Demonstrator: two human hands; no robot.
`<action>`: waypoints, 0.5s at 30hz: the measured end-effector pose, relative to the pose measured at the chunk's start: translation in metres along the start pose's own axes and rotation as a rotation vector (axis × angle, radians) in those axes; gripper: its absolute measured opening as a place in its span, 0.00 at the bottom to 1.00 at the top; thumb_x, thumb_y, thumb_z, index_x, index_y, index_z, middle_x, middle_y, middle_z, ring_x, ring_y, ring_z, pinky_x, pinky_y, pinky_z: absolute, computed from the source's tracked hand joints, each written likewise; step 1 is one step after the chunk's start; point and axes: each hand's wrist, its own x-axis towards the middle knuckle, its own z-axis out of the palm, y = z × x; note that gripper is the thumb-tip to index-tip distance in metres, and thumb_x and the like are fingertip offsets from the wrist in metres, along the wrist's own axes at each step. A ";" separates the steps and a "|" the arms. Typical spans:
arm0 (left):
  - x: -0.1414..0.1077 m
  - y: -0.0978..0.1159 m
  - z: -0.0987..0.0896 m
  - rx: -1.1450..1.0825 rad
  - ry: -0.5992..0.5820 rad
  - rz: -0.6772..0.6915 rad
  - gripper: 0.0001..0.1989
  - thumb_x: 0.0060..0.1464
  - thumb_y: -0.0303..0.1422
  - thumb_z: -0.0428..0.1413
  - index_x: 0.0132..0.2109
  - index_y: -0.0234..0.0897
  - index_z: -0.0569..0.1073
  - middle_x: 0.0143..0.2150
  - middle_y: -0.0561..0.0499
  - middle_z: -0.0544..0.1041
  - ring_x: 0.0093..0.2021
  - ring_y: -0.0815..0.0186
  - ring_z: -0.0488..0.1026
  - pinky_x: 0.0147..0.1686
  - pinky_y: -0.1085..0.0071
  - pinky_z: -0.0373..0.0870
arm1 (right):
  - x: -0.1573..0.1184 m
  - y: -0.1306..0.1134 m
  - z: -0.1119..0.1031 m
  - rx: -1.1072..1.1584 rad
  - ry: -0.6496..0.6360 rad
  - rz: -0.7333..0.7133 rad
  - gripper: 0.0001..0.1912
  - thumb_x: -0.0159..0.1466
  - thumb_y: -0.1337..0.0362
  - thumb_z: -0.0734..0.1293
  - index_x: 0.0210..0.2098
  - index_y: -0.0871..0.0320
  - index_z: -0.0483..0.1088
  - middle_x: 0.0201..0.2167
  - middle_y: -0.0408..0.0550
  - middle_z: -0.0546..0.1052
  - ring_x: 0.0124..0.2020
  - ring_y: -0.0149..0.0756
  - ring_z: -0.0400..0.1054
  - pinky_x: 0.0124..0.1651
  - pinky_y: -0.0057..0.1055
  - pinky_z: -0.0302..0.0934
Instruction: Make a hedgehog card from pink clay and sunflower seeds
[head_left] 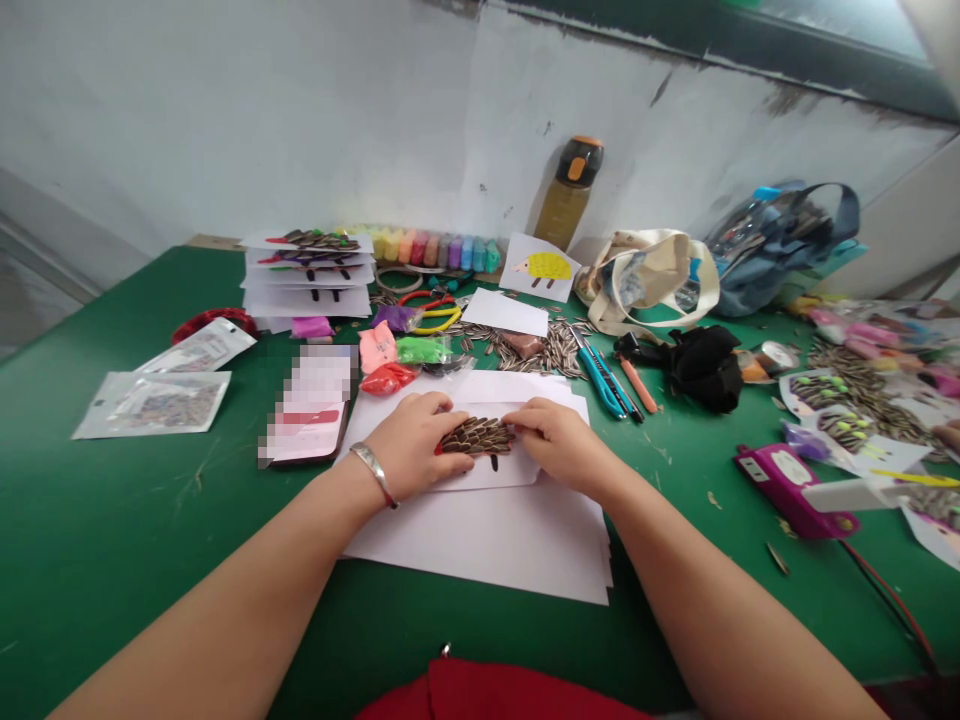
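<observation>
A small animal shape covered with sunflower seeds (475, 437) lies on a white card on a stack of white paper (495, 530). My left hand (411, 442), with a bracelet on the wrist, presses on its left end, fingers curled over the seeds. My right hand (556, 440) touches its right end with the fingertips. Neither hand lifts anything.
A pile of loose sunflower seeds (525, 348), clay packets (397, 352), a phone (311, 405), pens (611, 380), finished seed pictures (309, 262), seed bags (154, 402), a bottle (570, 190) and bags (652, 275) crowd the green table (112, 520). More seed work (855, 410) lies at right.
</observation>
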 end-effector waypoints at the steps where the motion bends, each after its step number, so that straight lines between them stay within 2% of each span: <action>1: 0.000 0.000 0.000 0.000 0.003 0.002 0.20 0.51 0.46 0.55 0.47 0.42 0.74 0.43 0.47 0.69 0.43 0.58 0.65 0.46 0.63 0.61 | 0.000 0.000 0.000 0.003 0.006 0.003 0.18 0.59 0.74 0.58 0.41 0.55 0.76 0.35 0.48 0.73 0.37 0.35 0.66 0.41 0.31 0.59; 7: 0.000 0.000 -0.002 -0.012 0.008 0.005 0.19 0.51 0.45 0.55 0.47 0.41 0.74 0.43 0.47 0.70 0.44 0.57 0.65 0.47 0.63 0.61 | -0.002 -0.003 0.003 0.026 0.070 0.024 0.21 0.59 0.73 0.59 0.49 0.57 0.72 0.40 0.50 0.73 0.38 0.35 0.66 0.43 0.32 0.60; 11: 0.000 0.000 -0.004 -0.030 -0.011 -0.010 0.18 0.51 0.45 0.55 0.46 0.40 0.75 0.44 0.46 0.70 0.46 0.56 0.65 0.48 0.63 0.61 | -0.003 -0.007 0.006 0.049 0.094 -0.028 0.19 0.59 0.72 0.61 0.48 0.57 0.73 0.42 0.50 0.72 0.41 0.36 0.66 0.45 0.33 0.61; 15: 0.000 0.000 -0.002 -0.015 -0.011 -0.013 0.17 0.51 0.42 0.55 0.46 0.42 0.75 0.44 0.47 0.70 0.45 0.56 0.65 0.48 0.62 0.61 | -0.002 -0.008 0.010 0.011 0.103 -0.150 0.16 0.61 0.70 0.62 0.46 0.53 0.74 0.42 0.50 0.72 0.44 0.39 0.65 0.49 0.37 0.60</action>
